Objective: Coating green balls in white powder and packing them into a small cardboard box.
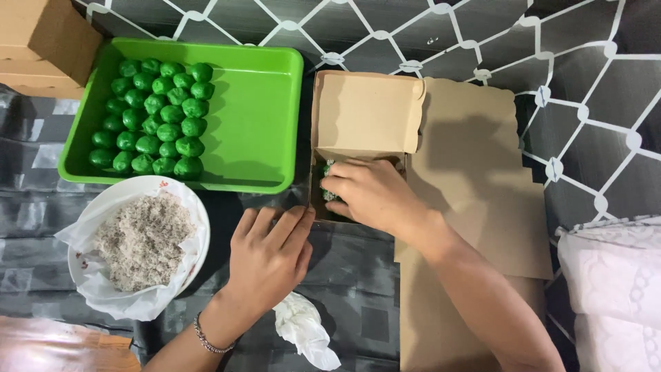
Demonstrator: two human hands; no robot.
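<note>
My right hand (368,196) reaches into a small open cardboard box (363,114), its fingers closed around a green ball dusted with white flakes (329,169). My left hand (268,255) lies flat against the box's left side, fingers together, holding nothing. To the left, a green plastic tray (255,110) holds several plain green balls (155,117) in rows on its left half. In front of the tray is a white bowl (196,207) lined with plastic and filled with grated white flakes (141,238).
Flat cardboard sheets (482,207) lie under and to the right of the box. A crumpled white tissue (303,331) sits near my left wrist. More cardboard boxes (41,41) stand at the top left; white cloth (613,289) is at the right edge.
</note>
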